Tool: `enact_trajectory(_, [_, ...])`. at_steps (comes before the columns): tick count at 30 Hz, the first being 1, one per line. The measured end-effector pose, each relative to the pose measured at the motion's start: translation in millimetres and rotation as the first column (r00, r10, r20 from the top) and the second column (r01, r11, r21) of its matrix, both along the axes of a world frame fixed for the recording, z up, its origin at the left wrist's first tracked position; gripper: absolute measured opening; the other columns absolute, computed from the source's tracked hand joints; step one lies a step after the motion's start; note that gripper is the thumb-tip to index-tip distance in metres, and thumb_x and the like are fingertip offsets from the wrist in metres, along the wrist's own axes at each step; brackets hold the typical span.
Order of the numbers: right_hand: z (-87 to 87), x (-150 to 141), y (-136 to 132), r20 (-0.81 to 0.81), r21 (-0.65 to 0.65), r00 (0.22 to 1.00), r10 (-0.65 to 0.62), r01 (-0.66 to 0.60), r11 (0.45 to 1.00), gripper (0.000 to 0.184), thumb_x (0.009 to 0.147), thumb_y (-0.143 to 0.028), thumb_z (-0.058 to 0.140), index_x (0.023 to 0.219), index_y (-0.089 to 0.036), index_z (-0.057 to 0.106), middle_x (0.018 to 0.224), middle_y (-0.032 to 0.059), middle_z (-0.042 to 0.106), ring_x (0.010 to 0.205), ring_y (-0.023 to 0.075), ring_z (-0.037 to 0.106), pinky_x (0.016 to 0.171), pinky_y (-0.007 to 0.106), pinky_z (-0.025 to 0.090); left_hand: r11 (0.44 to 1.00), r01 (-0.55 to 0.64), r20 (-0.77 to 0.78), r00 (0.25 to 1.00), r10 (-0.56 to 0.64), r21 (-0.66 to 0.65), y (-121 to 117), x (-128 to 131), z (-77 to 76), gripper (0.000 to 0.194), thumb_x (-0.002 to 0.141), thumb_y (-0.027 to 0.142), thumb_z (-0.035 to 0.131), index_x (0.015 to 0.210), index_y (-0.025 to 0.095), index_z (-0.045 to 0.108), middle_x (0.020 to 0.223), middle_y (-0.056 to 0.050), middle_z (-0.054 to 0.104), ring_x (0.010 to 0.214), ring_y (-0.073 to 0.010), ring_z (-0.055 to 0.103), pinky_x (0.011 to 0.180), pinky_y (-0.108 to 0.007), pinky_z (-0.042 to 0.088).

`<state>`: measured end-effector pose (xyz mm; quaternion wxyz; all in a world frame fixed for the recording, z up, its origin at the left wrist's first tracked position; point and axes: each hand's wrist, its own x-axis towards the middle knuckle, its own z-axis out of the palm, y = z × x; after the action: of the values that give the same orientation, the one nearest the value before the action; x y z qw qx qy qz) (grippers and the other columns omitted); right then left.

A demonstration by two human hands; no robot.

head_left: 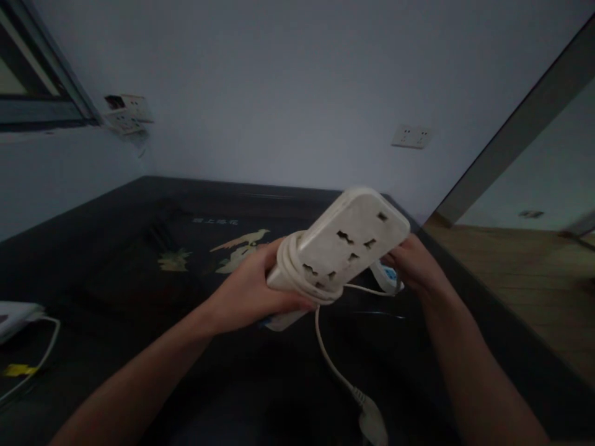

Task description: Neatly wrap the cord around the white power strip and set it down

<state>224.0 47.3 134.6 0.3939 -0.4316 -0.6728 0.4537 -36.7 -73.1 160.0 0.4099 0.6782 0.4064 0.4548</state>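
Power strip (337,248), white, held up over the right half of the dark table (251,396), tilted, socket face toward the camera, upper end aimed toward the table's far right corner. Left hand (258,282) is closed around the lower end, thumb along the near side; grip looks firm. Cord (290,269) is looped several turns around that same lower half, right at the hand. Loose tail runs down toward the near edge, plug (372,421) at its end; can't tell if the plug touches the tabletop.

Right hand (409,260) is at the upper end, fingers mostly hidden behind the strip. Can't tell if it's gripping or only touching. White-and-blue item (389,275) just beside it, near the table's right edge, thin white cable (369,288) running off it; exact type unclear.

Elsewhere on the table: bird print (244,244) left of the strip, toward the far edge. White device (16,317) at the left side, cut by frame, white cable (52,344) with yellow tag (18,370). Wall outlet (412,136) above the far right corner, more outlets (132,114) above the far left one.
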Motion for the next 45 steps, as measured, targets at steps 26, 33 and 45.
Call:
enact_trajectory(26, [3.8,-55.9,-39.0,0.540,0.414,0.841,0.029,-0.296,0.861,0.064,0.074,-0.049,0.069,0.126,-0.015,0.054,0.119,0.0159,0.062,0.110,0.0326,0.055,0.094,0.049,0.042,0.962,0.013,0.259,0.964,0.060,-0.272,35.1,-18.1,-21.1,0.047,0.068,0.036,0.074,0.105,0.014,0.058,0.104,-0.012,0.070,0.072,-0.0192,0.068,0.061,-0.028,0.052])
enact_trajectory(33, [8.2,-96.4,-35.6,0.095,0.306,0.924,0.370,-0.381,0.873,0.048,0.079,-0.051,0.062,0.109,-0.014,0.059,0.108,0.0128,0.068,0.095,0.0254,0.064,0.079,0.039,0.053,0.966,-0.082,0.165,0.978,0.125,-0.244,29.5,-13.5,-14.1,0.045,0.064,0.034,0.074,0.102,0.014,0.059,0.097,-0.008,0.070,0.085,-0.0233,0.065,0.070,-0.031,0.051])
enact_trajectory(45, [2.4,-84.7,-32.4,-0.097,0.240,0.943,0.319,-0.289,0.927,0.052,0.066,-0.055,0.074,0.102,-0.019,0.061,0.105,0.0091,0.067,0.094,0.0251,0.061,0.085,0.040,0.049,0.970,0.099,0.187,0.981,-0.057,-0.220,34.4,-24.0,-18.2,0.063,0.067,0.036,0.076,0.124,0.020,0.056,0.112,-0.010,0.067,0.096,-0.0234,0.062,0.076,-0.031,0.049])
